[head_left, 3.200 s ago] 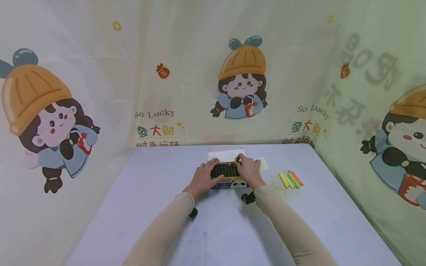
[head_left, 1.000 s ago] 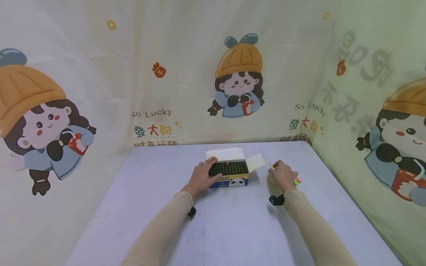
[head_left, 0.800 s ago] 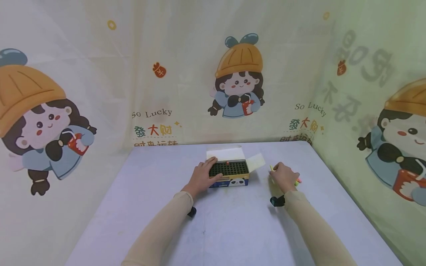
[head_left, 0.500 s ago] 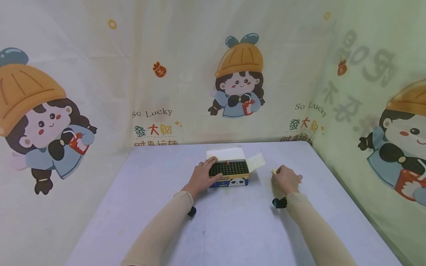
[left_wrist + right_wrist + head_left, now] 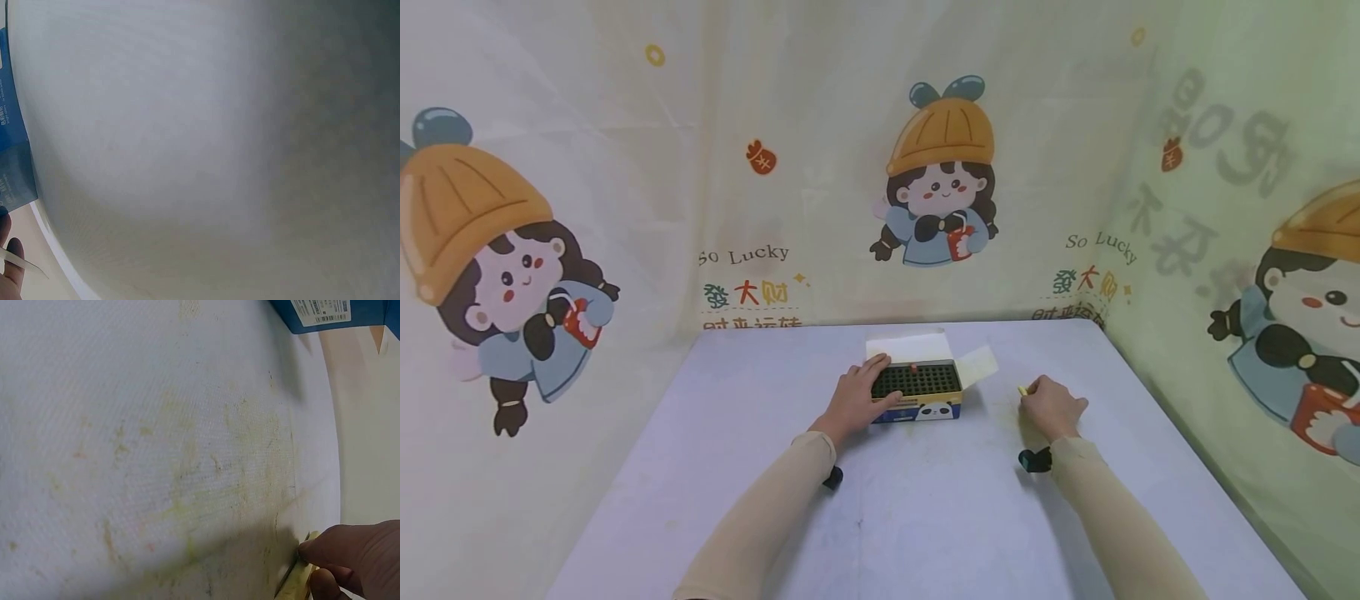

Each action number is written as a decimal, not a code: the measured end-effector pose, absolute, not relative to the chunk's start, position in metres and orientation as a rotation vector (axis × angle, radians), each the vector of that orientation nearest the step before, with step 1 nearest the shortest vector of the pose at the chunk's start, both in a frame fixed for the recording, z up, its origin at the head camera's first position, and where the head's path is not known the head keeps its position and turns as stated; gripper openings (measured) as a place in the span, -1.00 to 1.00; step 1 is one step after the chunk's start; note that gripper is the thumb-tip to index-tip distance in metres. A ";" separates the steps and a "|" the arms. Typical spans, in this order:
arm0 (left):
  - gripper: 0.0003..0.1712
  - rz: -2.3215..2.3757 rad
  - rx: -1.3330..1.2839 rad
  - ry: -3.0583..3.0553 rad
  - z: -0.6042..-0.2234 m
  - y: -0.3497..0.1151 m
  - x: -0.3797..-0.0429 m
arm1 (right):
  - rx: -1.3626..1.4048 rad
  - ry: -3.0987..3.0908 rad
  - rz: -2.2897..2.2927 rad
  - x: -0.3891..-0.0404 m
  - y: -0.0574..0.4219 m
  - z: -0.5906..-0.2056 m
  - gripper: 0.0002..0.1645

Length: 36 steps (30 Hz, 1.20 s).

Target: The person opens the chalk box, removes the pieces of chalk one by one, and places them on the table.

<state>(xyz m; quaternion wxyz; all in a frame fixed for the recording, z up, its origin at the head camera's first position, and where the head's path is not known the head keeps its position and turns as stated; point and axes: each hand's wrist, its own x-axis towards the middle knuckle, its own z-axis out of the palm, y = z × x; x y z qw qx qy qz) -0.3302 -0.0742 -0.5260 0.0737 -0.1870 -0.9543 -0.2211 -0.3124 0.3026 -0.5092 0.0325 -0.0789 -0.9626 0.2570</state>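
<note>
A blue and yellow chalk box (image 5: 917, 407) with a panda on its front stands with its flaps folded out. It holds a black tray (image 5: 925, 380) of small holes, with one orange-red chalk end (image 5: 913, 367) showing near the back. My left hand (image 5: 852, 400) holds the box's left end, thumb along the front edge and fingers over the far side. To the right, my right hand (image 5: 1052, 407) pinches a yellow chalk stick (image 5: 294, 584) low over the table; only its tip shows in the head view. Loose chalks seen there earlier are hidden behind this hand.
The white lid flap (image 5: 910, 347) leans back behind the box, and a side flap (image 5: 977, 367) sticks out toward the right hand. Chalk smudges mark the white table (image 5: 156, 456). Patterned cloth walls (image 5: 835, 208) enclose the back and sides.
Since the earliest frame, my right hand has left the tray and gone right to the chalks. Lately it slides slightly right and nearer me with the yellow chalk. My left hand stays on the box.
</note>
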 end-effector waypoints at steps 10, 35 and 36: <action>-0.01 -0.674 -0.566 -2.860 -0.527 -0.074 -0.330 | -0.250 -2.951 0.813 -0.313 0.305 -0.512 -0.70; -0.01 -0.688 -0.566 -2.857 -0.524 -0.073 -0.328 | -0.209 -2.864 0.782 -0.333 0.273 -0.463 -0.67; 0.00 -0.689 -0.567 -2.856 -0.524 -0.073 -0.328 | -0.210 -2.850 0.781 -0.333 0.268 -0.459 -0.68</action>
